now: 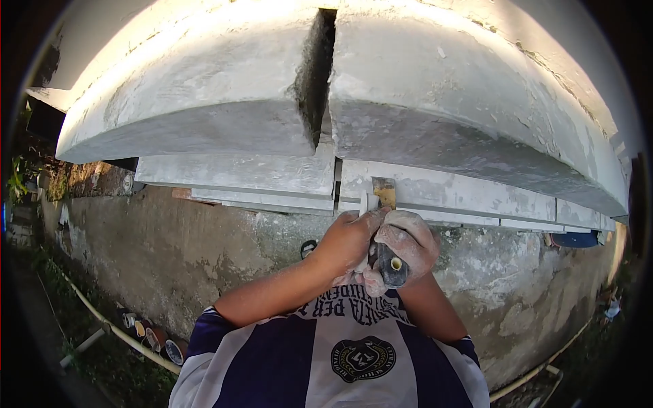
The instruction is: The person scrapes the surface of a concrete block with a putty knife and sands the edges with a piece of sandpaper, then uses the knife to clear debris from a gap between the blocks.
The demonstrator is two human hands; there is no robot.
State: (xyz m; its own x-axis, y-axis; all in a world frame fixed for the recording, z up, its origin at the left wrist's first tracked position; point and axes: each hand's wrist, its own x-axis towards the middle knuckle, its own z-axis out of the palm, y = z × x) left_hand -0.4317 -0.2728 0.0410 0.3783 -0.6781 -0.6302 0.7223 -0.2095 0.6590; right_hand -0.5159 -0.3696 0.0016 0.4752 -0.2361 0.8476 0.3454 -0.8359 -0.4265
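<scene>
Sunlit white cornice [204, 88], stained concrete ground [170, 251]

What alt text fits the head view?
The left hand and whitened right hand grip a scraper, its blade against a white ledge beside a vertical gap. Concrete ground and cans lie below.

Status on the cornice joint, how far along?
Done: both cornice blocks look skimmed white. In hand: left hand and right hand press a putty knife into the joint of the stepped trim. Left: the deep gap between the blocks above is unfilled.
</scene>
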